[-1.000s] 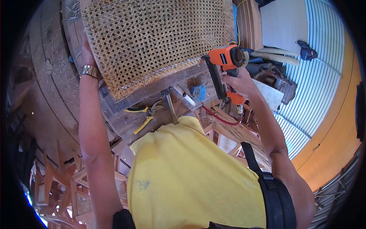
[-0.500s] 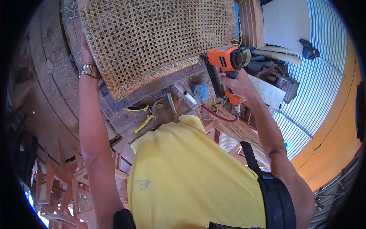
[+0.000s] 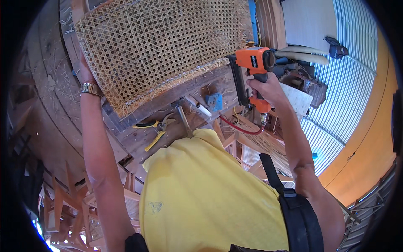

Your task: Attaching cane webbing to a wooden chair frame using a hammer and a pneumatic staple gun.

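Observation:
A woven cane sheet [image 3: 155,42] on a wooden frame lies across the workbench [image 3: 168,98]. My left hand [image 3: 86,71], with a gold watch on the wrist, presses on the sheet's left edge; its fingers are partly hidden under the cane. My right hand [image 3: 264,86] grips the handle of an orange and black pneumatic nail gun [image 3: 252,63], whose nose sits at the sheet's right edge. A red air hose [image 3: 239,128] hangs from the gun's base.
Yellow-handled pliers [image 3: 153,128], a hammer [image 3: 184,119] and a small blue block [image 3: 214,101] lie on the bench near my yellow shirt. Wooden chair frames [image 3: 63,197] stand at lower left. A corrugated metal wall [image 3: 348,84] curves at right.
My right hand has brought the nail gun slightly left and closer to the cane sheet's right edge. My left hand has stayed on the left edge.

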### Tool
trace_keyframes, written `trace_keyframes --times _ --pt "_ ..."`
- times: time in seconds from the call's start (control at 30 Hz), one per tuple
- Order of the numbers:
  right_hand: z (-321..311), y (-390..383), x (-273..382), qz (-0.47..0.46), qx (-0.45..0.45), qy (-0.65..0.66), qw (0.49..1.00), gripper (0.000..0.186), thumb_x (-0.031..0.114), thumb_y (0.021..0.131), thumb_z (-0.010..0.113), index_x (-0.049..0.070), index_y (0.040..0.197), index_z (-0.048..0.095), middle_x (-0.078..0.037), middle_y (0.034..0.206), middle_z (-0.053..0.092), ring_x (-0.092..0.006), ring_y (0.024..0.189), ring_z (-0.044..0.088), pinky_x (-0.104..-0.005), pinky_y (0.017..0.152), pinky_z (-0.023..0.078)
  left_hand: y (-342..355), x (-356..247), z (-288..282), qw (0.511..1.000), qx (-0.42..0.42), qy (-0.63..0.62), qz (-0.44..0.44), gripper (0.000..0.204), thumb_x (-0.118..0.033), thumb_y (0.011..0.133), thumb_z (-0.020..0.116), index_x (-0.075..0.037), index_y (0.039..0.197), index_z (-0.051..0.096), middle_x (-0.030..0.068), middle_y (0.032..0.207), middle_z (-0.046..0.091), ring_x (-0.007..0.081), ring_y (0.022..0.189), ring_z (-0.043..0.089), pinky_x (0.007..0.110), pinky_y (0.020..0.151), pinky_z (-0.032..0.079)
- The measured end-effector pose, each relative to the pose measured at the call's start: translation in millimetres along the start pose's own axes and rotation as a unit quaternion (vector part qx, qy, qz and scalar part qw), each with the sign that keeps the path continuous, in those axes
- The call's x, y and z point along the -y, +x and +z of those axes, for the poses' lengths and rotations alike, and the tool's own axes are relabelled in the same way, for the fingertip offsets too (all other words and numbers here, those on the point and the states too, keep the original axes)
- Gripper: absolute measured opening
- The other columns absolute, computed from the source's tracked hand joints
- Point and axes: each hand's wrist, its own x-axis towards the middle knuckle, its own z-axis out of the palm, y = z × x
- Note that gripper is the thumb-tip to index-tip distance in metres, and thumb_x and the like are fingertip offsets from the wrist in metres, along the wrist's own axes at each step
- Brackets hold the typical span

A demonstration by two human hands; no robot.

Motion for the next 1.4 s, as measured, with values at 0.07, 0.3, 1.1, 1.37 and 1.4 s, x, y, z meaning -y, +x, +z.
trace_keyframes --times 0.07,0.3,1.1,1.37,1.4 --pt "0.8 1.8 0.4 -0.013 0.011 -0.005 1.0 0.023 0.008 0.08 0.065 0.003 0.102 0.063 0.0 0.07 0.057 -0.0087 0.055 0.055 -0.0274 0.05 0.048 2.2 -0.3 -1.0 1.0 -0.015 -0.004 -0.001 0.064 -0.057 0.092 0.048 -0.005 0.128 0.056 0.0127 0.119 0.064 0.027 0.095 0.065 0.04 0.078 0.055" --pt "8.7 6.7 0.7 -0.005 0.029 -0.044 0.999 0.021 0.009 0.079 0.066 0.003 0.099 0.062 0.0 0.068 0.057 -0.0096 0.053 0.055 -0.0277 0.049 0.048 -2.7 -1.7 6.1 0.999 -0.045 -0.008 -0.003 0.06 -0.052 0.094 0.046 -0.004 0.13 0.054 0.0132 0.12 0.063 0.0272 0.096 0.065 0.041 0.079 0.055" --pt "9.9 12.3 2.8 -0.005 0.056 -0.006 0.998 0.022 0.007 0.08 0.065 0.003 0.101 0.062 -0.002 0.073 0.058 -0.0105 0.052 0.056 -0.0261 0.048 0.047 -0.3 -0.1 1.9 0.999 -0.041 0.001 0.011 0.06 -0.053 0.094 0.047 -0.005 0.129 0.056 0.0118 0.119 0.064 0.0258 0.096 0.065 0.04 0.08 0.055" --pt "9.9 15.1 9.1 0.018 0.049 -0.033 0.998 0.023 0.008 0.08 0.066 0.005 0.102 0.061 -0.001 0.074 0.057 -0.0098 0.054 0.055 -0.0264 0.048 0.046 -2.1 -1.4 3.1 0.999 -0.034 -0.012 -0.005 0.06 -0.054 0.094 0.047 -0.005 0.128 0.056 0.0118 0.117 0.065 0.0259 0.095 0.066 0.04 0.078 0.055" --pt "9.5 15.4 10.4 0.007 0.06 -0.027 0.998 0.023 0.008 0.08 0.066 0.005 0.102 0.061 -0.001 0.074 0.057 -0.0098 0.054 0.055 -0.0264 0.048 0.046 -2.5 -1.8 3.9 0.999 -0.043 -0.013 -0.014 0.06 -0.054 0.094 0.047 -0.005 0.127 0.057 0.0119 0.117 0.065 0.0261 0.095 0.066 0.04 0.078 0.055"
